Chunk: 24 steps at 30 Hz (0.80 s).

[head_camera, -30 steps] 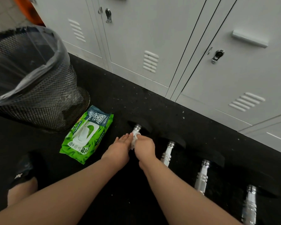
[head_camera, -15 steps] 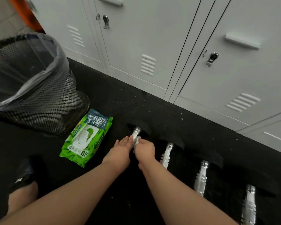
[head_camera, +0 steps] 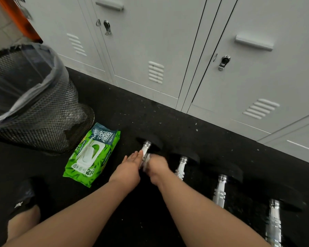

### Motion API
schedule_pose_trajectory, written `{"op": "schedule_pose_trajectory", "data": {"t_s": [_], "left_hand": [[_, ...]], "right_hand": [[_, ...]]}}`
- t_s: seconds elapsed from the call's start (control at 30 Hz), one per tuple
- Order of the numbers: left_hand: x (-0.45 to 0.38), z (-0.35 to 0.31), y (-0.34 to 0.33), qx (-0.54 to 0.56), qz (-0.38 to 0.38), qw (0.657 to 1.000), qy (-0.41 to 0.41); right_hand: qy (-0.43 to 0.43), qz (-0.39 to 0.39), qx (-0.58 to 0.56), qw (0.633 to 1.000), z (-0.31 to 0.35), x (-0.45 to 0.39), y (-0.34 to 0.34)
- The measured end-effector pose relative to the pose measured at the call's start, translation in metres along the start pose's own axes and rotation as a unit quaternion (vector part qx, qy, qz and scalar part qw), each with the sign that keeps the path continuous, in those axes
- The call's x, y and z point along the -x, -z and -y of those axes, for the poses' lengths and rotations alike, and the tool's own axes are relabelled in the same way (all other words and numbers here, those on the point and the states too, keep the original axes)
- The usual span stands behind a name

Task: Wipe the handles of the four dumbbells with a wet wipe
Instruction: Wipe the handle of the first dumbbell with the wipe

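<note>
Shiny silver metal makes the handle of the first dumbbell, and this is where both hands meet. The right hand is curled round the handle with a white wet wipe bunched under its fingers, so it holds the wipe tight on the bar. The picture is a bit blurry there. The left hand lies flat beside it with straight fingers, and its fingertips touch the handle's left side. It holds nothing.

The handle's long line runs from the person toward the grey lockers, leaning a little to the right. Its far black end sits just past the grip, on the black floor.

To the right of the grip lie three more dumbbells in a row: the second dumbbell, the third dumbbell and the fourth dumbbell. They all point the same way, each one closer to the person than the last.

To the left of the grip lies a green pack of wipes, flat, with its white lid shut. Farther left stands a black mesh bin with a clear plastic bag inside. I cannot tell what is in the bag.
</note>
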<state>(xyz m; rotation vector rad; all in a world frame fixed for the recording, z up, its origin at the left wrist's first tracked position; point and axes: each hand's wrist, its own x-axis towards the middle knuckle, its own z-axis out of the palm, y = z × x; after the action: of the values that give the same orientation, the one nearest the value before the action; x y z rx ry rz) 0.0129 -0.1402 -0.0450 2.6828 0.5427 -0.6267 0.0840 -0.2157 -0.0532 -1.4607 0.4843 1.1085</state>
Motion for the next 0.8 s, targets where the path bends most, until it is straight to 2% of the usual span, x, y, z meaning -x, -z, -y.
{"op": "schedule_pose_trajectory", "data": {"t_s": [0.07,0.13,0.37,0.47,0.57,0.63,0.7,0.8], "left_hand": [[0.000,0.000,0.000,-0.001,-0.010,1.000,-0.003],[0.001,0.001,0.001,0.002,-0.008,1.000,0.001],[-0.002,0.004,-0.003,0.022,0.007,1.000,0.016],[0.000,0.005,0.001,0.020,0.016,1.000,0.007],[0.000,0.006,0.005,0.044,0.010,0.999,0.010],[0.002,0.007,0.005,0.051,-0.009,0.999,0.006],[0.006,0.002,0.005,0.073,-0.010,0.997,0.023],[0.011,-0.002,0.013,0.096,0.007,0.993,0.063]], "right_hand": [[-0.007,0.004,-0.128,0.992,0.015,-0.010,0.004],[-0.028,0.036,-0.148,0.988,0.011,-0.012,0.001],[-0.091,0.106,0.057,0.989,-0.015,0.006,-0.011],[-0.093,0.097,0.150,0.980,-0.019,0.023,-0.010],[-0.029,0.052,0.234,0.970,-0.012,0.029,0.000],[0.081,-0.040,0.254,0.963,0.000,0.020,0.005],[0.147,-0.112,0.261,0.947,0.014,0.019,0.002],[0.191,-0.097,0.413,0.885,0.019,0.029,-0.011]]}}
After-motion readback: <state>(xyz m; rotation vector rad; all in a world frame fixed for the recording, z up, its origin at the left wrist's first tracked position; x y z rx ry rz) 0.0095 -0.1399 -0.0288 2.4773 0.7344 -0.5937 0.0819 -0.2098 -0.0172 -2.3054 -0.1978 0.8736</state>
